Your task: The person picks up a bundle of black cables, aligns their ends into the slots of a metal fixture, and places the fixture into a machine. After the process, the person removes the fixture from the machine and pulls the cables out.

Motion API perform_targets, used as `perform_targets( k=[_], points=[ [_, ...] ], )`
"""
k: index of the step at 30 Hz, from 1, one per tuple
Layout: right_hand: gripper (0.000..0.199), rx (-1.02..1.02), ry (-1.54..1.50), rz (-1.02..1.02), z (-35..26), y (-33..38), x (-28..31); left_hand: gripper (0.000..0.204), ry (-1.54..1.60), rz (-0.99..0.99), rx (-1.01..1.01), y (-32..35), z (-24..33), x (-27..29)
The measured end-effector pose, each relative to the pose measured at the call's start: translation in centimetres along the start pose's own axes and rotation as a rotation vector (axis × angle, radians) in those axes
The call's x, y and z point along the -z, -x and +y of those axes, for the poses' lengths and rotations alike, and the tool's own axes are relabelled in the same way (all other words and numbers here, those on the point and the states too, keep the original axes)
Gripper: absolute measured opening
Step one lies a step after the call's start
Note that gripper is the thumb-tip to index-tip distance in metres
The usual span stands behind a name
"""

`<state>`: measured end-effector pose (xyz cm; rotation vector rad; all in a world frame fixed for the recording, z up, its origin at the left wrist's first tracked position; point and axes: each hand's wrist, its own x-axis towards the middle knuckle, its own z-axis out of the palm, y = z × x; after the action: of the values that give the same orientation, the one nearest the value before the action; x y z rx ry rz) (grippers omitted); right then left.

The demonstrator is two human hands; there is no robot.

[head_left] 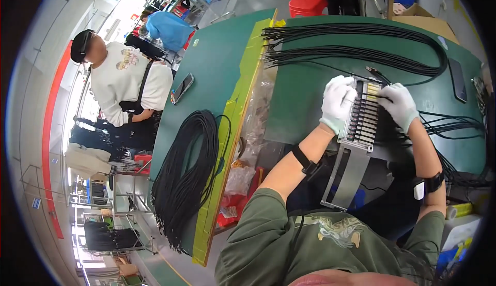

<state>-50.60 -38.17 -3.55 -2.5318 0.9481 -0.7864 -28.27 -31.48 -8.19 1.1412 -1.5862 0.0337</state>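
A metal fixture (356,142) with a row of slots stands at the edge of the green table in front of me. Slim dark and silver connector-like pieces (368,120) lie side by side in it, with yellowish ones near its far end. My left hand (338,100), in a white glove, is closed against the fixture's far left side. From the right, my gloved right hand (399,105) reaches in with fingertips pinched at the yellowish pieces; what they grip is too small to make out. A black cable end (376,74) lies just beyond the fixture.
Bundles of black cable lie on the green table (305,105): a long loop (361,30) at the back, a coil (188,167) at left, more cables (449,126) at right. A phone (458,81) rests at right, another phone (183,88) at left. A person (129,79) stands beyond.
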Motion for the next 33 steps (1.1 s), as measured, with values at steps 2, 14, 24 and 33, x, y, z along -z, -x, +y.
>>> perform_targets(
  k=[2, 14, 24, 33],
  points=[
    [0.014, -0.051, -0.128, 0.057, 0.2, 0.1, -0.3, 0.010, 0.078, -0.041, 0.141, 0.1, -1.1, -0.5],
    [0.009, 0.005, 0.266, 0.047, 1.5, 0.2, -0.2, 0.025, -0.037, -0.133, 0.246, 1.0, -2.8, -0.5],
    [0.006, -0.036, 0.337, -0.057, 0.5, 0.2, 0.6, 0.025, -0.137, -0.195, 0.208, 0.8, -2.2, 0.3],
    [0.009, -0.015, 0.328, -0.050, 1.2, 0.4, -0.9, 0.034, -0.477, -0.508, -0.091, -0.4, 1.3, -0.7]
  ],
)
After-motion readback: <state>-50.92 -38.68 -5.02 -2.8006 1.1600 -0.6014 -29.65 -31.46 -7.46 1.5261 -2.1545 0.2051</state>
